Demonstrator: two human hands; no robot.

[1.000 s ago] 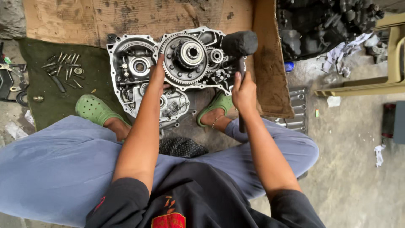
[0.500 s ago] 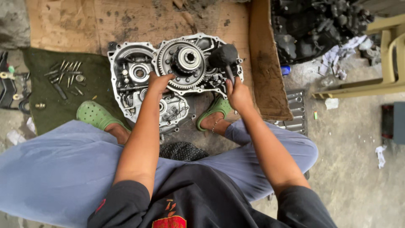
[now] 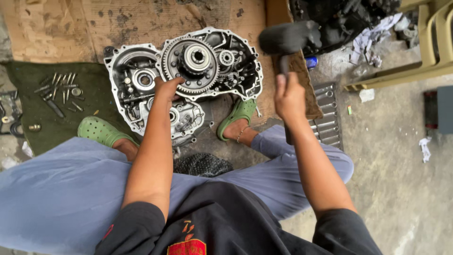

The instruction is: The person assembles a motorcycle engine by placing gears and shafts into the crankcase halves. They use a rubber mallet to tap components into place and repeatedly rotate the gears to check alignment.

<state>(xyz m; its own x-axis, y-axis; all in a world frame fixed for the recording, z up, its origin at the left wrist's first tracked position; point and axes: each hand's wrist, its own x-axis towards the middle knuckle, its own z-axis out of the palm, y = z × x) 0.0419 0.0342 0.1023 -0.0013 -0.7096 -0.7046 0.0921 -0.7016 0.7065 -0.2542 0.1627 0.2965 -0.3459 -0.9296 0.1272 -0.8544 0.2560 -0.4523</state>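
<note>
An open metal engine case (image 3: 141, 80) lies on cardboard between my feet, with a large toothed gear (image 3: 191, 61) seated in its upper middle. My left hand (image 3: 166, 89) rests on the lower left rim of that gear, fingers curled against the teeth. My right hand (image 3: 289, 97) is wrapped round the handle of a black rubber mallet (image 3: 288, 38). The mallet head is raised and blurred, to the right of the case and apart from it.
Bolts and small parts (image 3: 59, 89) lie on a dark green mat (image 3: 33, 120) at left. My green clogs (image 3: 99, 132) flank the case. A socket tray (image 3: 328, 113) sits at right, dark engine parts (image 3: 344, 19) at the top right, a tan chair frame (image 3: 424, 56) beyond.
The mallet head was down on the case's right side half a second ago; it has swung up and to the right. My left hand stays on the gear.
</note>
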